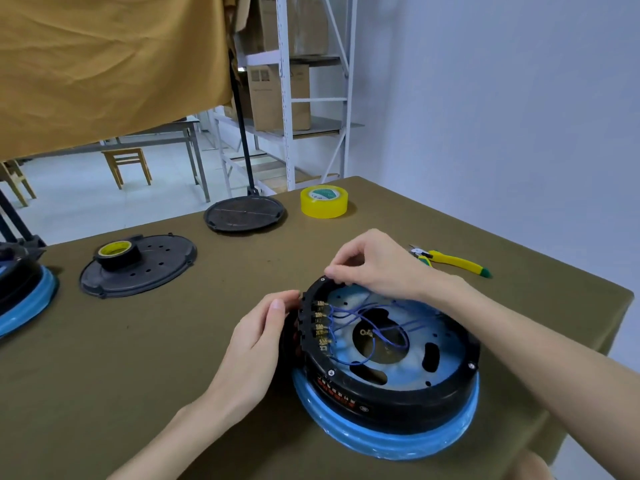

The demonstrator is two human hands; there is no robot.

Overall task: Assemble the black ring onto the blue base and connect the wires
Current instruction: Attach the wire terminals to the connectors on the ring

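- Head view: the left hand [258, 336] presses against the outer left wall of the black ring [391, 393], fingers loosely curved, thumb lying along the rim near the terminal block [320, 327]; it braces rather than grips.
- The right hand [372, 263] reaches over the far rim, fingertips curled down and pinching at the ring's top edge; what it pinches is too small to tell.
- The black ring already sits on the blue base [381, 441], near the front right of the surface [138, 358].
- The blue wires [363, 327] loop loosely from the terminals across the central opening.
- Risks: the right forearm crosses above the slack loops and could snag one off its terminal; uneven pressure from the hands could tilt the ring or trap a wire beneath its rim.
- The wire cutters [453, 261] lie just behind the right wrist; an elbow could knock them.
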